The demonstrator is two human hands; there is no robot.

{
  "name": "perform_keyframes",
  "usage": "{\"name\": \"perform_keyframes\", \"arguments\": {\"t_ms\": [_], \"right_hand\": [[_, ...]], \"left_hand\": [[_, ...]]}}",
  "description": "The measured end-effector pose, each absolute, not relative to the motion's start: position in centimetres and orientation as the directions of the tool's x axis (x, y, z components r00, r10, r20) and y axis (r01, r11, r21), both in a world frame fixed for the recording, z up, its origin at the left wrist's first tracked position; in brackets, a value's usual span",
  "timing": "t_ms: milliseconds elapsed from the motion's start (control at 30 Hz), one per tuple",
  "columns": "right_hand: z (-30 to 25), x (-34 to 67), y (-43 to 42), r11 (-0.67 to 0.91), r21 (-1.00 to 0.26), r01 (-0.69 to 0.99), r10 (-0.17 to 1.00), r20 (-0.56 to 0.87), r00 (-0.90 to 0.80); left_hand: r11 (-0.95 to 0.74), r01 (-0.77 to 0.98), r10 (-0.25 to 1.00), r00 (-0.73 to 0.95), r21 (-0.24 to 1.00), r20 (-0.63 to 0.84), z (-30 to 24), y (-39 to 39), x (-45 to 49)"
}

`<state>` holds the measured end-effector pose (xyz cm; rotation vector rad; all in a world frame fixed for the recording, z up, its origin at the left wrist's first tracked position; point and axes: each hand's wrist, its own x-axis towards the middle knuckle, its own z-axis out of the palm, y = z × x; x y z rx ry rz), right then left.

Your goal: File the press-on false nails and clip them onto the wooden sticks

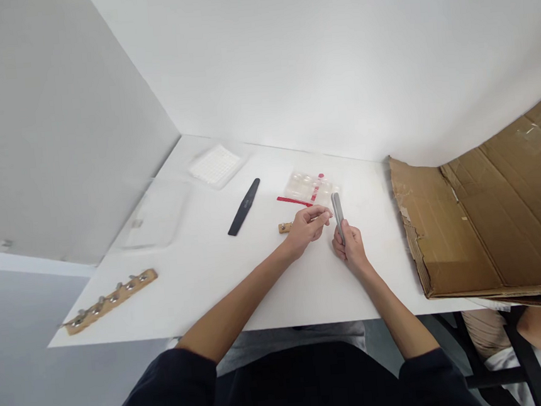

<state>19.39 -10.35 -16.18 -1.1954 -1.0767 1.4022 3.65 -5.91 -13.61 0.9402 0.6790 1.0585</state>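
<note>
1. right hand (pixel 348 241) is gripping a grey file (pixel 338 211), holding it above the white table (pixel 212 296).
2. left hand (pixel 308 226) is pinching a small piece (pixel 330 215), too small to identify, just beside the grey file.
3. a clear tray (pixel 300 186) is lying just beyond both hands.
4. a black file (pixel 244 207) is lying farther left, flat on the white table.

Blk file (pixel 244 207) – sm. pale lettering midway, too blurry to read

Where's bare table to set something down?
Bare patches: front left, between the wooden bar and left forearm; right, between the right hand and cardboard. Crowded: around the left hand, with the clear tray, red strip and wooden piece near.
</note>
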Motion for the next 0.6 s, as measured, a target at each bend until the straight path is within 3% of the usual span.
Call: {"name": "perform_keyframes", "arguments": {"t_ms": [600], "right_hand": [[-16.64,19.53,-10.25,-0.142,-0.979,-0.144,0.989,-0.135,-0.06]], "left_hand": [[0.183,-0.413,0.931,0.366,0.892,-0.022,-14.02,-5.95,3.61]]}}
